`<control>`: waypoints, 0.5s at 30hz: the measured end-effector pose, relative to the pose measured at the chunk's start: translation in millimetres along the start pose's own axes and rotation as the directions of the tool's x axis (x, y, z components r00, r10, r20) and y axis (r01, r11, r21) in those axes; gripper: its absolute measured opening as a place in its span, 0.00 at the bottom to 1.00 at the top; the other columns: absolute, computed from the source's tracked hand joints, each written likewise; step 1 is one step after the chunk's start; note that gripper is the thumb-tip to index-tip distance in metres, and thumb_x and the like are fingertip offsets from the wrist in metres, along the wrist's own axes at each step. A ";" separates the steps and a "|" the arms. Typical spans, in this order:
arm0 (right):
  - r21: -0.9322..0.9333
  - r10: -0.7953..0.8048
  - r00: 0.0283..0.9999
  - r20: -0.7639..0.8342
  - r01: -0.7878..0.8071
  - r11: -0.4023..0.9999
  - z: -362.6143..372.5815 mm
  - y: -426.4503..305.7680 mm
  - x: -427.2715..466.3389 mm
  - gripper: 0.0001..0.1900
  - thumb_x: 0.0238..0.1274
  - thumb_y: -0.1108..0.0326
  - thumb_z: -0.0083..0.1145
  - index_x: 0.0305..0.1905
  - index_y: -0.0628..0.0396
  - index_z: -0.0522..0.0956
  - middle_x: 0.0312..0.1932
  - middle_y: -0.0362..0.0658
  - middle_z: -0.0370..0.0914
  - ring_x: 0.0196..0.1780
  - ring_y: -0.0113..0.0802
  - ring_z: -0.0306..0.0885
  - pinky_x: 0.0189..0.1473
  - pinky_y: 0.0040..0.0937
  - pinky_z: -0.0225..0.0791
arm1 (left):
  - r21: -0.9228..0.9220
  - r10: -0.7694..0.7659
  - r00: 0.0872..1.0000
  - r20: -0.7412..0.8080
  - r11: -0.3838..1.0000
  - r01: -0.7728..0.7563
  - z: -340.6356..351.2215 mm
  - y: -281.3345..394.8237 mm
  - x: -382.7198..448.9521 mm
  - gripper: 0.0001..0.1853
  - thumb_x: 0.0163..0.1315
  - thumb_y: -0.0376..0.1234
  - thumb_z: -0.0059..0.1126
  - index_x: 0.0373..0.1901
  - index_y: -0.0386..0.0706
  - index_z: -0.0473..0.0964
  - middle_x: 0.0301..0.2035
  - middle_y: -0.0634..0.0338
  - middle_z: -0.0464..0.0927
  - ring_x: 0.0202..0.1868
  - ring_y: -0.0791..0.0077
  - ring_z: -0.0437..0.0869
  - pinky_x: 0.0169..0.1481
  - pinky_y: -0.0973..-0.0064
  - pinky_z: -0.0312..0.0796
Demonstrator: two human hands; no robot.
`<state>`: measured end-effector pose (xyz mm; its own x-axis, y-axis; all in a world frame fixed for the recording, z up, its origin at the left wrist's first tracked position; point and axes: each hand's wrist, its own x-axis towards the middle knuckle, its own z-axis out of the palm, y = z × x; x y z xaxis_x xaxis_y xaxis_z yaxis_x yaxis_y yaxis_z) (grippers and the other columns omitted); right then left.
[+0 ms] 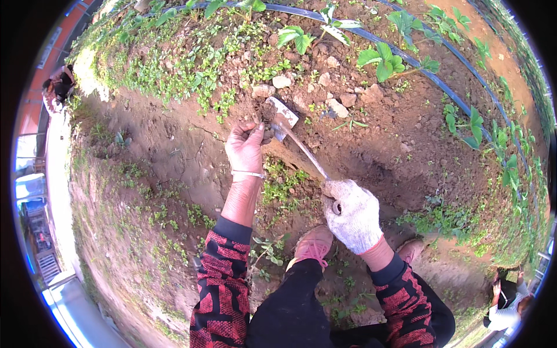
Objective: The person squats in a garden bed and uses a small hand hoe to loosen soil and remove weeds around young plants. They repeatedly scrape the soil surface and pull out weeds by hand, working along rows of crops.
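My bare left hand, with a light bracelet at the wrist, pinches a dark clump of soil. Whether roots are inside the clump cannot be made out. Right beside it is the soil-smeared metal blade of a small hand hoe, resting at the side of the raised bed. The hoe's thin shaft slants down to my right hand, which wears a white knitted glove and is closed around the handle. Small green weeds grow on the ground between my hands.
Strawberry-like plants and black drip hoses run along the bed above. Stones lie near the blade. My pink shoe stands in the furrow. One person is at far left, another at lower right.
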<state>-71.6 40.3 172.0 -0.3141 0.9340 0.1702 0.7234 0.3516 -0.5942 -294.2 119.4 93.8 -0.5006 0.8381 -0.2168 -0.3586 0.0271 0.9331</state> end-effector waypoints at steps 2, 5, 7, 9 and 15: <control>0.010 0.053 0.999 0.006 -0.053 0.999 -13.4 -2.4 -29.0 0.11 0.49 0.70 0.65 0.40 0.50 0.81 0.33 0.44 0.80 0.35 0.44 0.80 0.38 0.40 0.73 | 0.040 -0.017 1.000 -0.001 0.999 0.017 -9.8 -10.0 -14.5 0.07 0.64 0.22 0.63 0.40 0.37 0.73 0.33 0.57 0.82 0.28 0.78 0.84 0.34 0.79 0.79; -0.049 0.170 0.981 -0.096 -0.176 0.983 -28.6 -7.2 -75.8 0.12 0.46 0.72 0.66 0.40 0.51 0.81 0.32 0.44 0.80 0.35 0.45 0.80 0.37 0.41 0.72 | 0.007 -0.052 0.993 0.106 0.999 0.052 -7.7 -19.8 -35.8 0.08 0.63 0.23 0.65 0.39 0.38 0.74 0.31 0.62 0.80 0.29 0.80 0.83 0.35 0.81 0.78; -0.078 0.196 0.970 -0.145 -0.208 0.975 -28.9 -7.7 -90.6 0.12 0.46 0.72 0.66 0.39 0.51 0.82 0.32 0.44 0.80 0.36 0.46 0.80 0.38 0.41 0.72 | 0.106 -0.067 0.986 0.149 0.993 0.052 1.9 -29.9 -43.5 0.07 0.64 0.24 0.64 0.39 0.40 0.75 0.30 0.62 0.81 0.29 0.79 0.83 0.35 0.80 0.77; -0.092 0.195 0.967 -0.167 -0.212 0.973 -25.0 -2.7 -88.3 0.12 0.47 0.73 0.66 0.40 0.51 0.82 0.33 0.45 0.80 0.36 0.46 0.81 0.39 0.41 0.73 | 0.120 -0.103 0.977 0.185 0.989 0.081 20.5 -28.9 -48.8 0.06 0.64 0.27 0.67 0.36 0.39 0.76 0.31 0.67 0.79 0.29 0.87 0.78 0.33 0.84 0.73; 0.142 0.252 0.956 -0.153 -0.232 0.962 -19.6 10.2 -47.4 0.10 0.48 0.75 0.66 0.38 0.54 0.82 0.33 0.48 0.81 0.37 0.49 0.81 0.40 0.40 0.74 | 0.160 0.032 0.981 0.191 0.985 -0.063 47.8 -40.6 -31.8 0.22 0.60 0.22 0.66 0.55 0.38 0.70 0.39 0.63 0.76 0.38 0.82 0.79 0.45 0.81 0.76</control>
<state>-37.2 0.8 173.3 -0.0238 0.9909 0.1325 0.6817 0.1130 -0.7228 -226.1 117.7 76.5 -0.3524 0.9270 -0.1281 -0.1954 0.0610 0.9788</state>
